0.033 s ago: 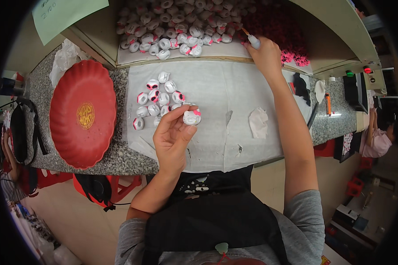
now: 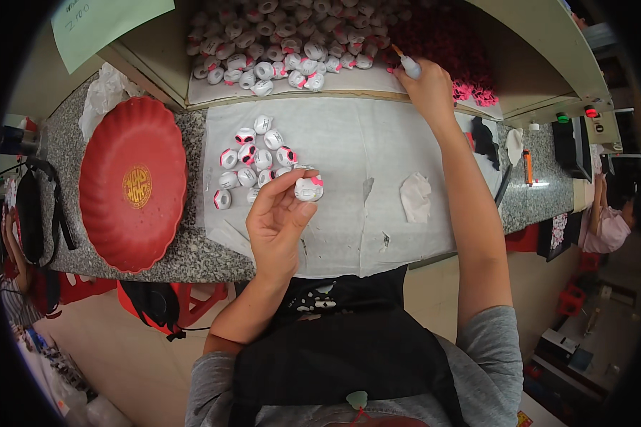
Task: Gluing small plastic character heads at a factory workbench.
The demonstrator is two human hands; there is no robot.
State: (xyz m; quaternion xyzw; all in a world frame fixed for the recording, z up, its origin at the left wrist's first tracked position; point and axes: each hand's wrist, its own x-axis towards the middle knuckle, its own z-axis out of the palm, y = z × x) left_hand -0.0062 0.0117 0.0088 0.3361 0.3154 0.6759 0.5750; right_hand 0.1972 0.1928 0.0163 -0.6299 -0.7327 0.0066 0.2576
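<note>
Between the thumb and fingers of my left hand [image 2: 281, 217] is a small white figurine head [image 2: 308, 188] with a pink bow, held above the paper. My right hand [image 2: 427, 85] reaches into the lit booth, wrapped round a small white squeeze bottle [image 2: 410, 67] with an orange tip. That tip points up and left, between a heap of white figurine heads [image 2: 263, 70] and a pile of small pink pieces [image 2: 466, 92]. Whether the right fingertips also touch a pink piece is too small to tell. Several more heads [image 2: 264, 159] lie in a loose cluster left of my left hand.
White paper [image 2: 335, 135] covers the granite counter [image 2: 217, 261]. A red scalloped tray [image 2: 134, 245] stands at left beside a crumpled plastic bag [image 2: 107, 98]. A wrinkled white scrap [image 2: 415, 198] lies on the paper. At right are an orange cutter [image 2: 528, 168] and a black box [image 2: 581, 146].
</note>
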